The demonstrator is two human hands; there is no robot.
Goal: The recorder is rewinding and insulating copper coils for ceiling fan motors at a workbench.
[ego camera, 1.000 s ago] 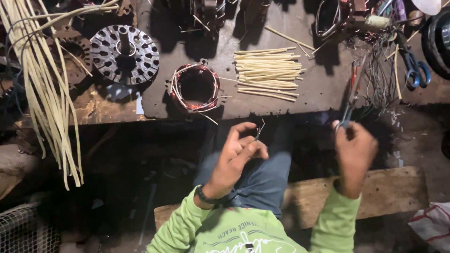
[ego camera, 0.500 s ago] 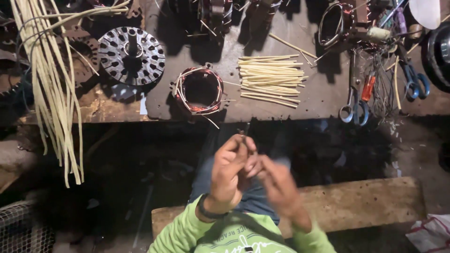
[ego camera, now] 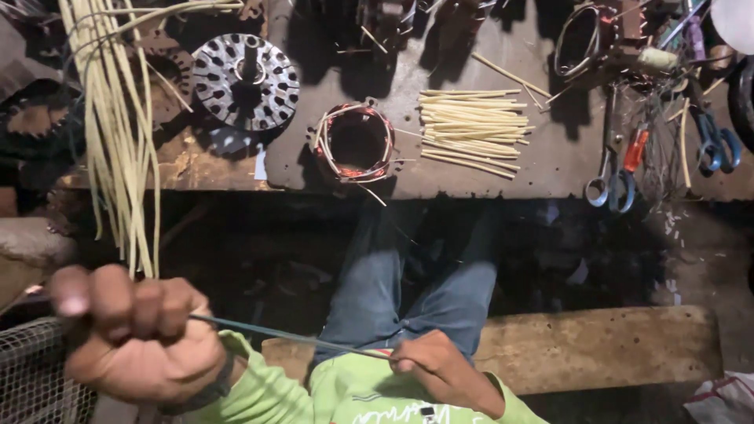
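Your left hand [ego camera: 137, 334] is clenched in a fist around one end of a thin, pale, taut strip [ego camera: 287, 338], held close to the camera. Your right hand [ego camera: 436, 369] pinches its other end near your chest. The strip spans between them, above your knees, well short of the dark metal workbench [ego camera: 471, 177].
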